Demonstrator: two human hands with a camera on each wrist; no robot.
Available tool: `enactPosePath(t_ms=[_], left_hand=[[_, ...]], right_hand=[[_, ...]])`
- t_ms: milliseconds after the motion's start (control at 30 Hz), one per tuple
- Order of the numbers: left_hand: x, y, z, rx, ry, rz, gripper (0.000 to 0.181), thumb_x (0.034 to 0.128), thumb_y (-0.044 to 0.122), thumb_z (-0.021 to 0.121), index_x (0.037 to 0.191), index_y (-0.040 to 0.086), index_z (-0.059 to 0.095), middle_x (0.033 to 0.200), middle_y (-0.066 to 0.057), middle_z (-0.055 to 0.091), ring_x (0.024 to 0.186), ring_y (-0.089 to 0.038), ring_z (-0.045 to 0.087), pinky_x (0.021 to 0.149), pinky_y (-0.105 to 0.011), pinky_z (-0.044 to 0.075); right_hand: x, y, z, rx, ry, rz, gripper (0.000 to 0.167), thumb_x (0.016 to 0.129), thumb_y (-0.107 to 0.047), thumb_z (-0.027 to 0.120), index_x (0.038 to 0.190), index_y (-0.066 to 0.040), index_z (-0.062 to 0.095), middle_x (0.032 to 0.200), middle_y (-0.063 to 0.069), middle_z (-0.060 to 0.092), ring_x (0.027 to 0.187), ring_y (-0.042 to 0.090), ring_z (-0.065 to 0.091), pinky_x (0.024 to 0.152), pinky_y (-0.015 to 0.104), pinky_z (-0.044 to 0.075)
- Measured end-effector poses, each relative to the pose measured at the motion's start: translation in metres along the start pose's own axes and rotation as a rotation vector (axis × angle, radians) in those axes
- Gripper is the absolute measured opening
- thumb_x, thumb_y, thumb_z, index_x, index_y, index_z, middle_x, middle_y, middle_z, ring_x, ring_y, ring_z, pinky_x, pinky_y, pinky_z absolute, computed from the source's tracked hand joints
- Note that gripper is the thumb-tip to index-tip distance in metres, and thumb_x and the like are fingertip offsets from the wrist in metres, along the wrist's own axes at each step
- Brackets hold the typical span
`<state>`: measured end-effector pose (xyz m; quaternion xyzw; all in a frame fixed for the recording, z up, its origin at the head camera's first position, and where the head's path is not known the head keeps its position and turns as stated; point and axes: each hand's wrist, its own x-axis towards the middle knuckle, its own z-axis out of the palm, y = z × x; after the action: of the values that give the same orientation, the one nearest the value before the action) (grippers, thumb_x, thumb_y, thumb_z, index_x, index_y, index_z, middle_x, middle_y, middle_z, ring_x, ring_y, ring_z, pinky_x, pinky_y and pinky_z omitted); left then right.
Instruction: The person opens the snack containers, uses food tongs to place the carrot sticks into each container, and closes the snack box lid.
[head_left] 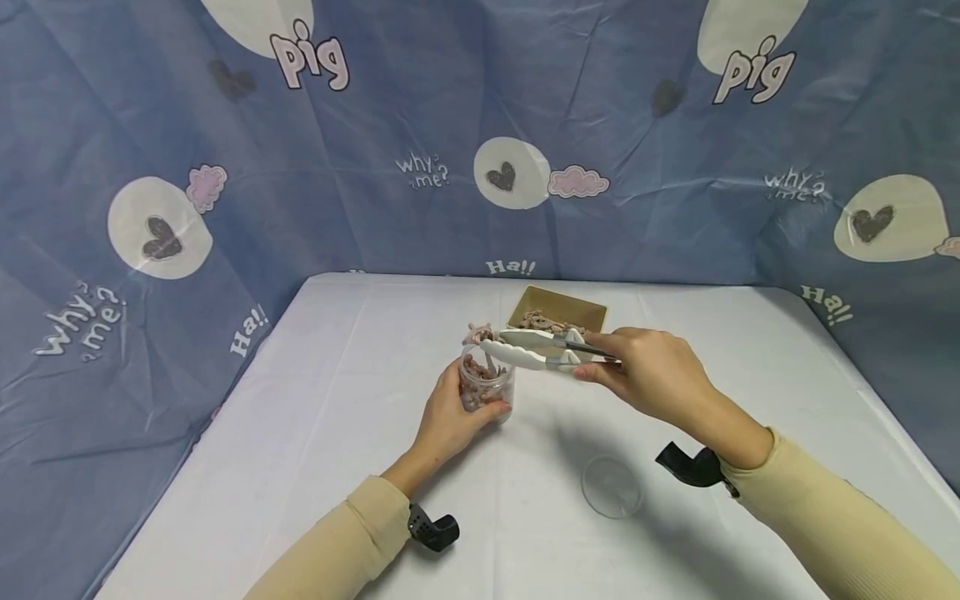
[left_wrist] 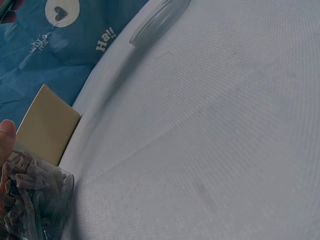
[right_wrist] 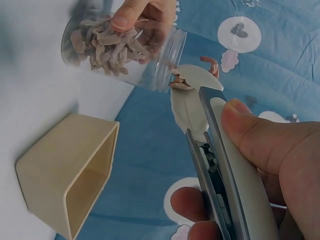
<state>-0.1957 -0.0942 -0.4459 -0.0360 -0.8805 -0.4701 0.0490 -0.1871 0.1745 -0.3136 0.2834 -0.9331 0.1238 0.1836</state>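
My left hand (head_left: 448, 414) holds a clear plastic jar (head_left: 487, 392) around its side on the table. Brown dried strips (right_wrist: 112, 45) fill part of the jar, as the right wrist view shows. My right hand (head_left: 652, 371) grips a pair of tongs (head_left: 573, 350) with white tips and metal arms. Between the tong tips, right at the jar's mouth, are more brown strips (head_left: 480, 333). In the right wrist view one curled strip (right_wrist: 212, 66) sticks out past the tips. The left wrist view catches only the thumb (left_wrist: 7, 140) of my left hand by the jar.
Behind the jar stands a tan rectangular box (head_left: 558, 302) with more brown strips inside. A clear round lid (head_left: 612, 487) lies on the white tablecloth (head_left: 360, 367) at the front right. Blue printed cloth (head_left: 420, 100) hangs around the table's back and sides.
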Motion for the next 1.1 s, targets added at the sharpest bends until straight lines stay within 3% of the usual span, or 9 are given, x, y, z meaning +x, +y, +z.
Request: enactPosePath(t_ms=[300, 1100], left_hand=[[0.0001, 0.0000, -0.0002, -0.004, 0.003, 0.016, 0.096, 0.0751, 0.044, 0.084, 0.150, 0.009, 0.035, 0.144, -0.012, 0.049, 0.136, -0.030, 0.048, 0.114, -0.050, 0.039], [0.0000, 0.0012, -0.0004, -0.019, 0.009, 0.022, 0.090, 0.0743, 0.041, 0.085, 0.146, 0.011, 0.039, 0.139, -0.009, 0.053, 0.133, -0.028, 0.050, 0.115, -0.048, 0.038]], right_hand=[[-0.0024, 0.0011, -0.0036, -0.015, -0.051, 0.023, 0.046, 0.082, -0.042, 0.076, 0.116, -0.012, 0.074, 0.086, 0.004, 0.075, 0.072, 0.021, 0.069, 0.057, 0.041, 0.053], [-0.0023, -0.0003, 0.0007, 0.011, -0.048, 0.013, 0.049, 0.080, -0.045, 0.077, 0.115, -0.011, 0.074, 0.085, 0.004, 0.074, 0.069, 0.016, 0.067, 0.054, 0.037, 0.053]])
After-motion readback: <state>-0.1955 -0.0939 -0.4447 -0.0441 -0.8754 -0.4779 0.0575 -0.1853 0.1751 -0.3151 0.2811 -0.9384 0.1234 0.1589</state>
